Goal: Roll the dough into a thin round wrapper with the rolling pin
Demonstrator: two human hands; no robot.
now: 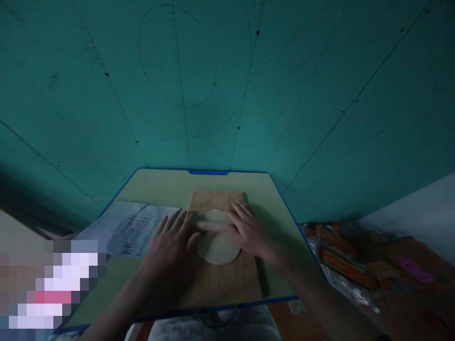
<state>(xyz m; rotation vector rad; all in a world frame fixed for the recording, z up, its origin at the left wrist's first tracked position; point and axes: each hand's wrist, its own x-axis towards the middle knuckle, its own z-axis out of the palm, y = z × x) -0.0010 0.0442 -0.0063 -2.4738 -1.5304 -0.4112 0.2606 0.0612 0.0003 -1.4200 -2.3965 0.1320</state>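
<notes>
A pale wooden rolling pin (212, 227) lies crosswise over a flat, roundish sheet of dough (218, 250). Under the dough is a wooden board (220, 286). My left hand (169, 242) rests over the pin's left end, with long fingers pointing forward and the thumb near the dough. On the other end, my right hand (248, 229) bears down with its fingers over the pin. Both palms hide the ends of the pin. The dough shows in front of and behind the pin.
The board stands on a pale folding table (280, 265) with a blue rim, against a green wall (213, 94). A printed plastic sheet (131, 227) lies on the left side. Cardboard and plastic-wrapped packages (348, 255) are piled at the right, beyond the table.
</notes>
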